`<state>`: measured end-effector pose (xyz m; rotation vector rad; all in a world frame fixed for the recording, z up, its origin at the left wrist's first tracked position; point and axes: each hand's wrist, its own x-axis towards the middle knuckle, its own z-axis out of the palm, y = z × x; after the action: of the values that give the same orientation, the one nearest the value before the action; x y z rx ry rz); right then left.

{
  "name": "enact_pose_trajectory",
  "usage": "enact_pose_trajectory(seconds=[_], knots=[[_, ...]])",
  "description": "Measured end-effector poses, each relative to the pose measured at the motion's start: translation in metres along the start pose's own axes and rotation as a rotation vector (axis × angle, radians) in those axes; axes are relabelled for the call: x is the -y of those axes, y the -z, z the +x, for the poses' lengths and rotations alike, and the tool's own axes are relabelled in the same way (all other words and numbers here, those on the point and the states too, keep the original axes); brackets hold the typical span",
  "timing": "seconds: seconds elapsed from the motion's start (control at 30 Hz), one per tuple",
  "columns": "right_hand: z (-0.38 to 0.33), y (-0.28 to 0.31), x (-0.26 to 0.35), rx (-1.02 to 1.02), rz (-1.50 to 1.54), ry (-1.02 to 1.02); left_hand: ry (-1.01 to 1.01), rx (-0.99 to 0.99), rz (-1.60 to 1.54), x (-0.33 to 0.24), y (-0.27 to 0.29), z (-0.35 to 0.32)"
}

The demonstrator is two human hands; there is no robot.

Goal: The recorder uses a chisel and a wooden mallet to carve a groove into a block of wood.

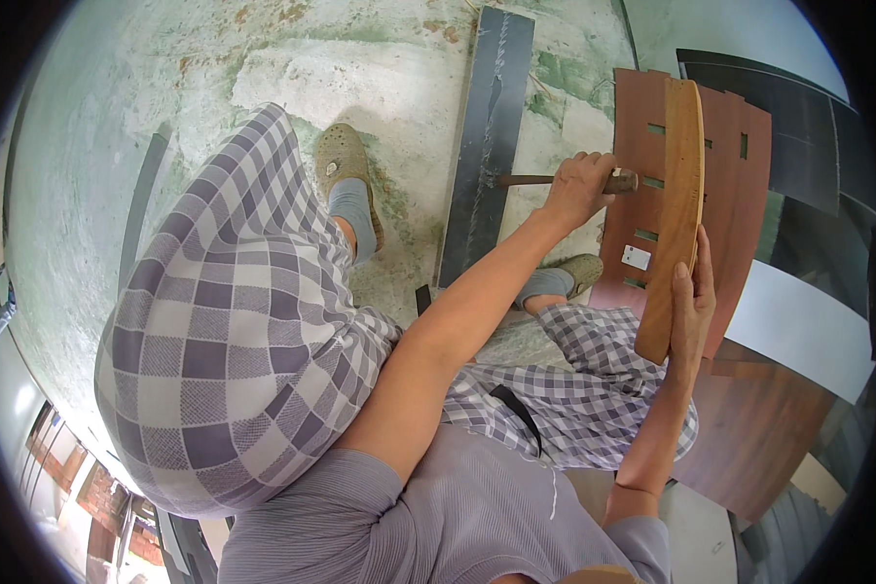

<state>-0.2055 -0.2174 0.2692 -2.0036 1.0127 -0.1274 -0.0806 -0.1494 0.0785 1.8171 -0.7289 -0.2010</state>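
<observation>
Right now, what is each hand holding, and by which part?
Left hand: brown tool, near its thick end. Right hand: curved wooden piece, by its lower right edge.

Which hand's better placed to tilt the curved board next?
Probably the right hand: its thumb lies on the lower part of the curved board, fingers at the edge. The left hand is wrapped around a stick-like tool.

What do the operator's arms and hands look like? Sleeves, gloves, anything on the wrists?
Short grey sleeves. The left sleeve is finely ribbed and ends above the elbow; less of the right sleeve shows. Left hand and right hand are ungloved. No watch, bracelet or cable visible.
</observation>
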Motion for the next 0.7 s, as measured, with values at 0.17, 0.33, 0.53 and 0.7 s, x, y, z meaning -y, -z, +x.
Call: enact_pose_trajectory(seconds=[0.17, 0.33, 0.53, 0.7], knots=[[-0.001, -0.001, 0.002, -0.004, -0.015, 0.006, -0.016, 0.0, 0.0, 0.001, -0.003, -0.002], [-0.008, -0.018, -0.011, 0.08, -0.108, 0.066, -0.003, -0.028, -0.015, 0.002, -0.003, 0.001], [-0.008, -0.012, 0.0, 0.145, -0.042, -0.058, -0.029, -0.044, 0.002, 0.0, -0.003, 0.002], [-0.006, -0.017, 0.0, 0.024, -0.005, -0.001, -0.004, -0.06, -0.015, 0.004, 0.002, 0.004]])
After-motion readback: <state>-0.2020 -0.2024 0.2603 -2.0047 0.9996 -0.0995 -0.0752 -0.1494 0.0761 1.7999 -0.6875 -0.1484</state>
